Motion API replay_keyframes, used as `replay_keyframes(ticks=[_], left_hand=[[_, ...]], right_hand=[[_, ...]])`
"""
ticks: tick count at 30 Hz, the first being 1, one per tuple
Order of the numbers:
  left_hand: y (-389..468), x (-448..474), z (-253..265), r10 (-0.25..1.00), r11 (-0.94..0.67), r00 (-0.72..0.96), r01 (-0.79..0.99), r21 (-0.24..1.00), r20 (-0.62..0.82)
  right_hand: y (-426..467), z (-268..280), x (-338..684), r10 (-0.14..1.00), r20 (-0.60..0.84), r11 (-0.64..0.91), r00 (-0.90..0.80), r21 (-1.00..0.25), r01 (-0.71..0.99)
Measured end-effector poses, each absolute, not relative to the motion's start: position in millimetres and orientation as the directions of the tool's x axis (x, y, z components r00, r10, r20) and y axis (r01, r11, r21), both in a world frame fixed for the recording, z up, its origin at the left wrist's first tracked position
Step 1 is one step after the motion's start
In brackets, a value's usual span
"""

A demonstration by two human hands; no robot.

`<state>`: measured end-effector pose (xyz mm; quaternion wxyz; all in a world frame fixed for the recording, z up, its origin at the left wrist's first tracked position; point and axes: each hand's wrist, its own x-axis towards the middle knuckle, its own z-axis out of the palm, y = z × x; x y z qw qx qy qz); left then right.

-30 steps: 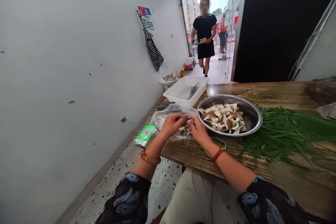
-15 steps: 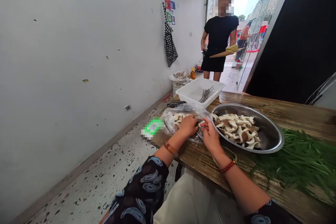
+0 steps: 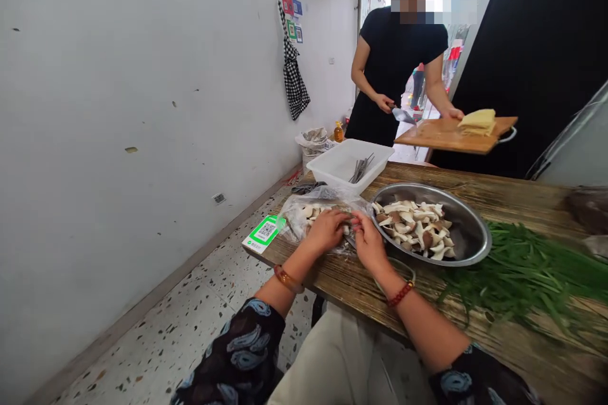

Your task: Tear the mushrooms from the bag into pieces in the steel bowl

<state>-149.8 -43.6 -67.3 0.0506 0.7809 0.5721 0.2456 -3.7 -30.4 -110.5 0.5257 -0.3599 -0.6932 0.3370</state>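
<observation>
My left hand point(image 3: 327, 231) and my right hand point(image 3: 370, 242) meet at the fingertips, just over a clear plastic bag point(image 3: 292, 210) holding pale mushroom pieces point(image 3: 311, 212). The fingers of both hands are closed in a pinch; whatever sits between them is too small and covered to make out. Right of my hands stands an oval steel bowl point(image 3: 475, 235), partly filled with torn white and brown mushrooms point(image 3: 420, 228). A bundle of long green leafy vegetable point(image 3: 527, 272) lies beside the bowl, near my right forearm.
Behind the bag, a white plastic tub point(image 3: 327, 168) holds thin grey metal pieces point(image 3: 361, 168). A QR-code card point(image 3: 264, 233) sits at the left corner of the wooden table point(image 3: 427, 300). Across the table, a person point(image 3: 403, 63) holds a knife point(image 3: 403, 116) and a cutting board point(image 3: 441, 135) bearing yellow sheets point(image 3: 477, 120).
The person with the board has come closer to the table, and the board now reaches out to the right. My hands have drawn together at the fingertips. The view has shifted slightly right.
</observation>
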Motion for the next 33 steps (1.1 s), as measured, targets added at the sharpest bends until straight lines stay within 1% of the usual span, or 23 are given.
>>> replay_keyframes(ticks=[3, 8, 11, 13, 15, 17, 18, 20, 21, 23, 25, 26, 28, 31, 33], left_hand=[[-43.0, -145.7, -69.1, 0.903, -0.403, 0.331, 0.873, 0.273, 0.276], [-45.1, -145.6, -63.9, 0.899, -0.405, 0.353, 0.895, 0.184, 0.260], [-47.4, -146.9, -60.8, 0.904, -0.382, 0.328, 0.908, 0.172, 0.275], [-47.9, -148.2, -60.7, 0.899, -0.381, 0.311, 0.903, 0.200, 0.308], [-48.3, -150.5, -61.4, 0.890, -0.389, 0.288, 0.884, 0.260, 0.354], [-50.0, -153.4, -61.9, 0.880, -0.388, 0.227, 0.850, 0.356, 0.417], [-51.8, -154.9, -61.8, 0.875, -0.381, 0.171, 0.821, 0.425, 0.453], [-57.1, -157.0, -60.7, 0.867, -0.344, 0.001, 0.724, 0.597, 0.499], [-60.6, -157.5, -59.9, 0.868, -0.311, -0.099, 0.656, 0.688, 0.487], [-68.3, -157.0, -58.3, 0.886, -0.227, -0.259, 0.479, 0.848, 0.384], [-75.8, -154.4, -57.2, 0.913, -0.156, -0.324, 0.285, 0.946, 0.248], [-79.3, -152.3, -56.8, 0.923, -0.136, -0.330, 0.198, 0.971, 0.197], [-85.5, -146.5, -55.9, 0.930, -0.126, -0.339, 0.063, 0.990, 0.140], [-92.3, -135.8, -54.2, 0.931, -0.123, -0.351, -0.052, 0.991, 0.097], [-95.2, -130.2, -53.2, 0.938, -0.113, -0.339, -0.093, 0.989, 0.075]], right_hand=[[-32.9, -106.0, -4.1, 0.826, 0.524, 0.557, -0.207, -0.815, 0.158], [-35.9, -99.6, -5.4, 0.812, 0.538, 0.579, -0.225, -0.791, 0.196], [-36.9, -95.7, -4.9, 0.782, 0.574, 0.621, -0.243, -0.752, 0.222], [-38.5, -91.9, -3.9, 0.762, 0.595, 0.646, -0.256, -0.723, 0.243], [-41.3, -86.7, -2.8, 0.741, 0.614, 0.670, -0.271, -0.696, 0.257], [-45.3, -80.2, -1.4, 0.712, 0.639, 0.701, -0.291, -0.664, 0.258], [-47.5, -76.8, -0.5, 0.696, 0.652, 0.717, -0.300, -0.648, 0.257], [-51.5, -70.1, 1.4, 0.674, 0.673, 0.739, -0.305, -0.623, 0.256], [-53.1, -67.1, 2.5, 0.671, 0.678, 0.741, -0.300, -0.619, 0.258], [-55.1, -62.7, 4.2, 0.675, 0.680, 0.738, -0.288, -0.621, 0.264], [-55.5, -60.5, 5.0, 0.677, 0.678, 0.736, -0.285, -0.624, 0.263], [-55.3, -60.4, 4.9, 0.679, 0.675, 0.734, -0.287, -0.629, 0.257], [-54.5, -61.6, 3.8, 0.694, 0.662, 0.720, -0.284, -0.654, 0.234], [-53.8, -65.9, 1.2, 0.736, 0.621, 0.671, -0.269, -0.720, 0.177], [-53.2, -69.2, 0.0, 0.760, 0.589, 0.636, -0.274, -0.760, 0.133]])
